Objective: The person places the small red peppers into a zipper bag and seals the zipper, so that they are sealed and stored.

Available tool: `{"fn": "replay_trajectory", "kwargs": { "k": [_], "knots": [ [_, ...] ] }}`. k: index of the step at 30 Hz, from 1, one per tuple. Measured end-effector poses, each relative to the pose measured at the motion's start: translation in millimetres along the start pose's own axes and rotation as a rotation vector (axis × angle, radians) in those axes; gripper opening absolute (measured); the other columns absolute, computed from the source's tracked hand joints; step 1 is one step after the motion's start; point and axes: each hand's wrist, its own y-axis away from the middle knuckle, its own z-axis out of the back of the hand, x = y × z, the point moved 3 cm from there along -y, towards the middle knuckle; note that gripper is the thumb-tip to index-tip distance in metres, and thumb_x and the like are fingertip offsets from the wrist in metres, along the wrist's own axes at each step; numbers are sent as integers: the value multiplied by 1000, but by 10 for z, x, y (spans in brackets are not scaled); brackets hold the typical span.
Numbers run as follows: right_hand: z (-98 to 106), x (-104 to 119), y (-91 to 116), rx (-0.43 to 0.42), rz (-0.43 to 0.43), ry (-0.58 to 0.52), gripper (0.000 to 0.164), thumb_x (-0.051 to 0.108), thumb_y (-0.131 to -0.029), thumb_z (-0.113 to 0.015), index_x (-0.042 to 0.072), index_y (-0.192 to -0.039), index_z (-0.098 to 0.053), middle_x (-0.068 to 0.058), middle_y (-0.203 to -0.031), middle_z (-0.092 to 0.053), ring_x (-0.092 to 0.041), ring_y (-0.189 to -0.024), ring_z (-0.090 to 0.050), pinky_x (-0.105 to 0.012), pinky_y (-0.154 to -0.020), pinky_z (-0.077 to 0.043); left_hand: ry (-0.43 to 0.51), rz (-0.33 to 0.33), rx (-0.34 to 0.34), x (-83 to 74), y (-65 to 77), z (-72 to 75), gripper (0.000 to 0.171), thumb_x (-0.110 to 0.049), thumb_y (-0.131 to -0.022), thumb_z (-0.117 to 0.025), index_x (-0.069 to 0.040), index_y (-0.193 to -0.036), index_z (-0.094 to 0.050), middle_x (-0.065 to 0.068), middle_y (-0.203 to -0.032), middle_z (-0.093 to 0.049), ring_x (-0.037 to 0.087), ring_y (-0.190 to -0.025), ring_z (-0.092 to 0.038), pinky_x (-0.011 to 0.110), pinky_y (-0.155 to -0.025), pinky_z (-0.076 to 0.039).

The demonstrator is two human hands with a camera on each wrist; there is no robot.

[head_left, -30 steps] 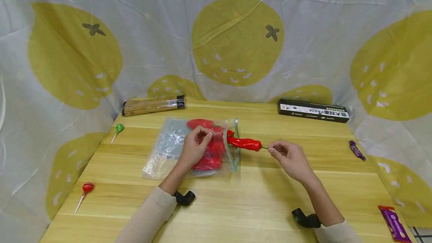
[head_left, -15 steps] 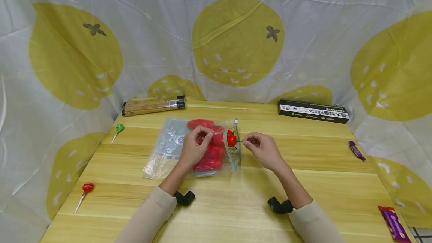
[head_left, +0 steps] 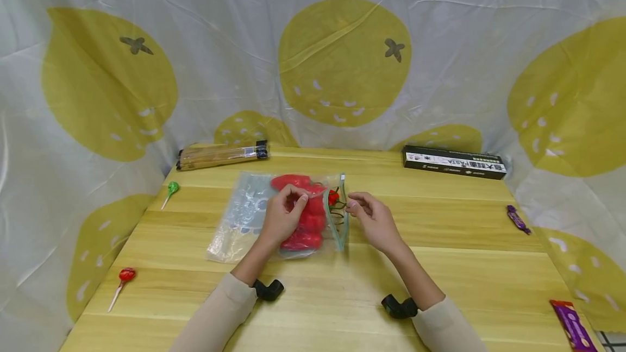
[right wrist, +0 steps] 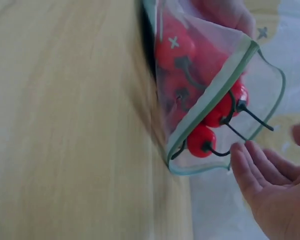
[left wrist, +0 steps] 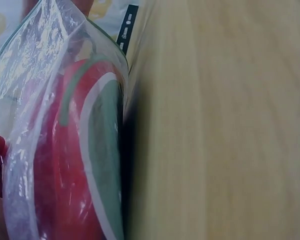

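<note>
A clear zip bag (head_left: pixel 244 200) with a pale green zip edge lies on the table, its mouth gaping to the right. Several red chili peppers (head_left: pixel 313 224) are inside, and their dark green stems point toward the mouth, as the right wrist view shows. My left hand (head_left: pixel 282 216) pinches the upper layer of the bag between thumb and fingertips. Just outside the mouth is my right hand (head_left: pixel 374 224). In the right wrist view its fingers (right wrist: pixel 262 167) are extended near the stems, with the thumb apart and no pepper held.
At the back lie a bundle of brown sticks (head_left: pixel 220 155) and a black pasta box (head_left: pixel 455 162). Green (head_left: pixel 170 193) and red lollipops (head_left: pixel 121 284) lie at the left. A purple candy (head_left: pixel 517 219) and a purple-and-red bar (head_left: pixel 572 327) are at the right edge.
My right hand has moved left, sliding a chili pepper into the bag by its stem, and has since let the stem go. The left hand stays on the bag.
</note>
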Motion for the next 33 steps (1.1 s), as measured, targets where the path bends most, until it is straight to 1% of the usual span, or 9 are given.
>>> {"fn": "replay_trajectory", "kwargs": {
  "k": [3, 7, 9, 12, 15, 19, 24, 28, 33],
  "knots": [
    [42, 65, 113, 5, 33, -122, 49, 46, -104, -36, 14, -141, -44, -16, -136, -56, -28, -126, -55, -48, -106, -43, 8, 9, 10, -128, 15, 31, 7, -10, -95, -61, -3, -97, -63, 11, -93, -69, 23, -78, -55, 27, -64, -46],
    [38, 173, 301, 85, 73, -275, 50, 43, -107, -22, 19, -151, -27, -12, -153, -39, -28, -143, -35, -50, -116, -28, 4, 15, 22, -231, 37, 59, 9, -12, -95, -61, -4, -98, -63, 10, -93, -68, 22, -78, -55, 26, -65, -46],
    [14, 215, 383, 132, 93, -319, 50, 39, -108, -15, 19, -153, -21, -10, -157, -33, -29, -147, -28, -50, -118, -22, -1, 13, 23, -243, 41, 62, 9, -12, -95, -61, -4, -98, -63, 9, -92, -68, 22, -76, -54, 25, -63, -46],
    [-33, 259, 467, 182, 111, -331, 50, 36, -108, -9, 19, -155, -15, -9, -159, -26, -30, -149, -22, -49, -118, -18, -2, 10, 18, -237, 37, 63, 9, -12, -95, -61, -4, -98, -63, 9, -91, -69, 22, -75, -54, 24, -62, -45],
    [-83, 283, 498, 199, 107, -333, 50, 35, -108, -7, 20, -155, -13, -8, -160, -24, -29, -149, -20, -49, -119, -16, 4, 12, 15, -235, 32, 62, 8, -12, -95, -61, -4, -98, -64, 10, -92, -69, 23, -76, -55, 24, -62, -45],
    [-133, 279, 481, 182, 91, -349, 51, 37, -108, -9, 18, -155, -14, -6, -160, -24, -28, -149, -20, -49, -119, -16, 9, 16, 21, -244, 30, 62, 9, -11, -95, -61, -4, -98, -63, 10, -93, -69, 23, -78, -56, 25, -64, -46],
    [-212, 256, 383, 197, 90, -405, 55, 42, -107, -11, 12, -154, -13, -11, -161, -22, -32, -150, -16, -49, -121, -13, 10, 2, 27, -260, 30, 67, 9, -11, -95, -61, -3, -98, -63, 11, -96, -70, 22, -79, -57, 25, -65, -46],
    [-304, 237, 288, 228, 67, -455, 59, 45, -106, -12, 10, -153, -12, -13, -161, -21, -31, -150, -16, -49, -122, -12, 8, -6, 29, -263, 32, 61, 8, -11, -95, -61, -3, -97, -63, 10, -98, -71, 21, -80, -59, 25, -65, -47],
    [-365, 203, 227, 234, 50, -457, 60, 45, -106, -12, 7, -154, -10, -13, -160, -23, -30, -149, -19, -50, -122, -12, 13, 8, 29, -295, 40, 56, 8, -11, -95, -61, -3, -96, -63, 12, -99, -71, 20, -81, -60, 26, -66, -49]
  ]
}}
